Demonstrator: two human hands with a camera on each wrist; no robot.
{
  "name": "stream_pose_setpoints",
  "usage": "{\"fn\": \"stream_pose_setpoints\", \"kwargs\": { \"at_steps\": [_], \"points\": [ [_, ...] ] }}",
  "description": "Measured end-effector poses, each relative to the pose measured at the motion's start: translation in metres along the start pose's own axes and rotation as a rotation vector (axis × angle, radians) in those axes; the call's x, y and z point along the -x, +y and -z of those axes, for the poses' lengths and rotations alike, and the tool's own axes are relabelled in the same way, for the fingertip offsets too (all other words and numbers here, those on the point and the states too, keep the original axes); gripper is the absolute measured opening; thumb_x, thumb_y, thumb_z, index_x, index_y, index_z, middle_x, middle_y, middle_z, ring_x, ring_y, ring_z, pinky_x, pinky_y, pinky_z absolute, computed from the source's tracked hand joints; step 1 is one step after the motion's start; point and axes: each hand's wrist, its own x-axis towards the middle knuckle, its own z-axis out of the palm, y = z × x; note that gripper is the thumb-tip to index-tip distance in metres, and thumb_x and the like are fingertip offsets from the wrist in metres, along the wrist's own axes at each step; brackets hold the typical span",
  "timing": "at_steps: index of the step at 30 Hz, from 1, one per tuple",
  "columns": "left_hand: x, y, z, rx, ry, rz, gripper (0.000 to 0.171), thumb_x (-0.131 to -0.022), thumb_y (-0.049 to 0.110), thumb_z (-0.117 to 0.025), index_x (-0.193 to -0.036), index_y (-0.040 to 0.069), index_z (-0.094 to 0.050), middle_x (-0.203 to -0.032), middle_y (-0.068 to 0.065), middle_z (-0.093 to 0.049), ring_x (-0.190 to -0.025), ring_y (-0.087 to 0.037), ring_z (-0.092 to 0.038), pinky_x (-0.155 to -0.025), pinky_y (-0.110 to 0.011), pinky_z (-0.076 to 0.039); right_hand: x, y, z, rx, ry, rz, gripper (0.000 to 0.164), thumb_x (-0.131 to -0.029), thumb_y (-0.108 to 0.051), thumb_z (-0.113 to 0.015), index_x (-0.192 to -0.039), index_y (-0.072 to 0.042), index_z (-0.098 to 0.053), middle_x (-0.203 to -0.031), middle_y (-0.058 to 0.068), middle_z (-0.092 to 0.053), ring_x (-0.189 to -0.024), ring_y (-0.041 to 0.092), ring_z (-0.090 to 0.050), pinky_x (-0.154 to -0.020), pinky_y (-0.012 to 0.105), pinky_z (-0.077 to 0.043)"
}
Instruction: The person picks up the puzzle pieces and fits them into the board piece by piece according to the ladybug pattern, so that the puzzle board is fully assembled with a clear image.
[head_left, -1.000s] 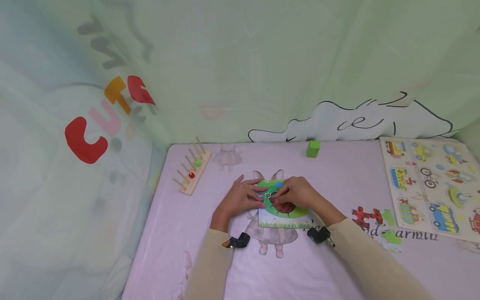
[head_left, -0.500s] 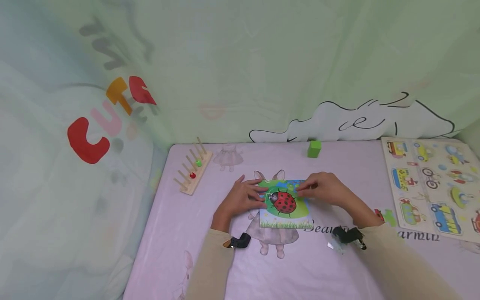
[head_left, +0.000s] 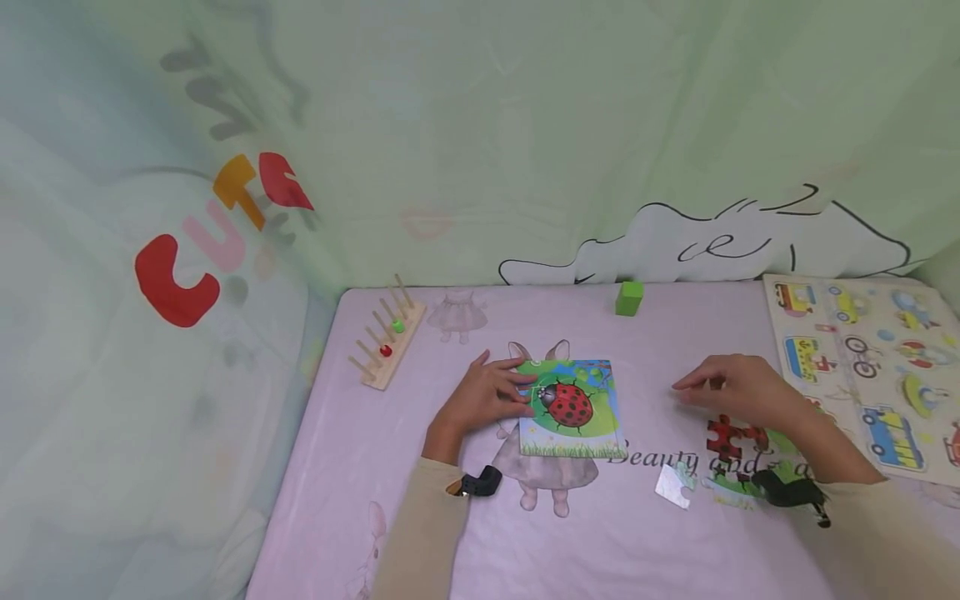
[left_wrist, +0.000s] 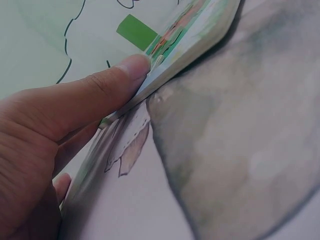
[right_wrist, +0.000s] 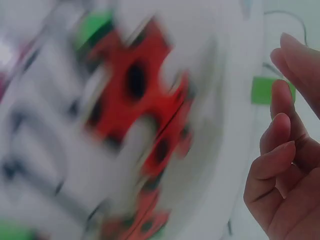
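Ladybug puzzle [head_left: 573, 408] is lying flat mid-table [head_left: 525, 550], picture side up. Left hand [head_left: 487, 396] has its fingers fairly relaxed and spread over the left edge, thumb touching the rim, so it's steadying rather than clutching. Right hand [head_left: 750, 392] is up off to the right, well apart from the puzzle, fingers loosely bent with a gap to the thumb, nothing in them. Red spotted pieces [head_left: 722, 438] are loose just below it, pale piece [head_left: 675, 486] nearby.

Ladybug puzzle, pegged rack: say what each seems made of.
Ladybug puzzle: seemingly wood or thick card, smooth printed top; its plain pale edge shows in the left wrist view. Pegged rack: probably bare, matt wood, given its tan base and pegs.
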Motion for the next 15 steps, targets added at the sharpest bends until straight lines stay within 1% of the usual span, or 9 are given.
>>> {"fn": "stream_pose_setpoints", "kwargs": {
  "at_steps": [7, 9, 11, 15],
  "points": [
    [-0.001, 0.0, 0.001, 0.002, -0.013, 0.015, 0.02, -0.08, 0.04, -0.086, -0.09, 0.022, -0.085, -0.128, 0.01, -0.071, -0.146, -0.012, -0.045, -0.126, -0.06, -0.013, 0.011, 0.027, -0.003, 0.019, -0.042, -0.042, 0.027, -0.084, -0.033, -0.084, -0.107, -0.018, -0.081, -0.096, -0.004, -0.072, -0.081, 0.013, -0.049, -0.06, 0.023, -0.041],
    [-0.001, -0.001, 0.001, 0.005, -0.017, 0.022, 0.021, -0.08, 0.04, -0.086, -0.09, 0.022, -0.085, -0.129, 0.011, -0.071, -0.147, -0.011, -0.044, -0.126, -0.06, -0.012, 0.014, 0.033, -0.004, 0.034, -0.051, -0.065, 0.031, -0.083, -0.036, -0.085, -0.108, -0.019, -0.081, -0.096, -0.004, -0.071, -0.081, 0.013, -0.049, -0.06, 0.023, -0.041],
    [-0.001, -0.001, 0.0, 0.004, -0.02, 0.028, 0.021, -0.08, 0.04, -0.086, -0.09, 0.022, -0.085, -0.129, 0.011, -0.071, -0.147, -0.011, -0.044, -0.127, -0.059, -0.012, 0.016, 0.036, -0.004, 0.044, -0.058, -0.07, 0.034, -0.082, -0.037, -0.085, -0.109, -0.017, -0.08, -0.097, -0.002, -0.071, -0.082, 0.015, -0.049, -0.061, 0.024, -0.04],
    [-0.001, -0.001, -0.001, 0.001, -0.019, 0.024, 0.021, -0.08, 0.04, -0.086, -0.09, 0.022, -0.085, -0.129, 0.011, -0.071, -0.147, -0.011, -0.044, -0.127, -0.059, -0.013, 0.019, 0.042, -0.002, 0.054, -0.071, -0.095, 0.036, -0.08, -0.036, -0.086, -0.108, -0.014, -0.08, -0.098, 0.002, -0.071, -0.085, 0.019, -0.051, -0.061, 0.024, -0.041]
  ]
}}
